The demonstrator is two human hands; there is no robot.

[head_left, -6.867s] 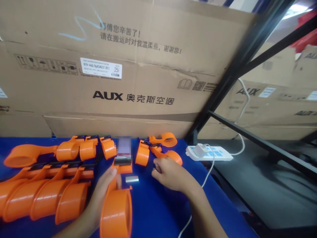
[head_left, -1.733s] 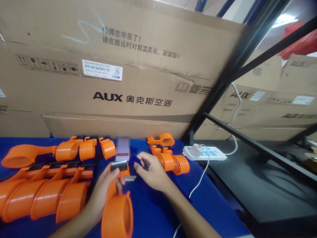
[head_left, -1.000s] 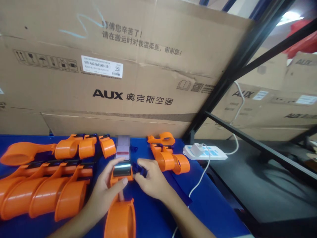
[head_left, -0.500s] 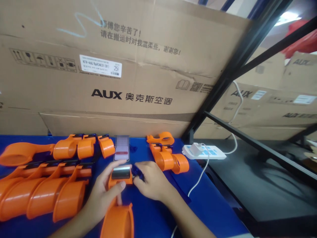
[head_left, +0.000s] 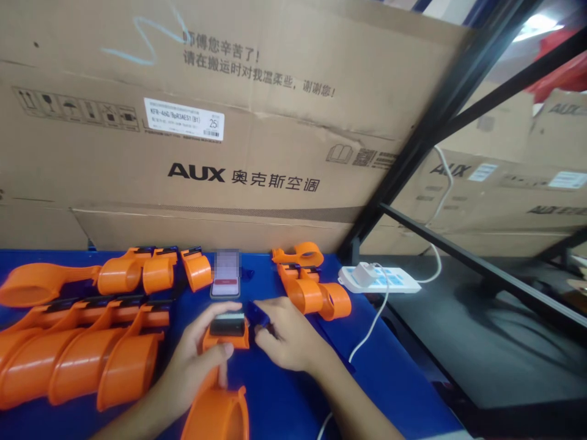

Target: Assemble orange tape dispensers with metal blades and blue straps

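Note:
My left hand (head_left: 195, 348) is wrapped round the head of an orange tape dispenser (head_left: 220, 412), thumb at the front and fingers behind. Its head carries a black strip (head_left: 228, 325) with a pale toothed edge; its round ring hangs toward me, cut off by the bottom of the view. Just to the right, my right hand (head_left: 287, 336) pinches a small dark blue plastic part (head_left: 258, 315), apart from the dispenser head. Part of this piece is hidden by the fingers.
More orange tape dispensers (head_left: 131, 366) stand in rows at left, with others (head_left: 305, 296) right of a phone (head_left: 225, 275). A white power strip (head_left: 380, 279) with a cable lies by the black rack post (head_left: 403, 159). A large carton (head_left: 257, 134) rises behind the blue surface (head_left: 385, 366).
My right hand has shifted slightly right with the blue part, opening a small gap from the dispenser head. The dispenser in my left hand has tilted and moved a little.

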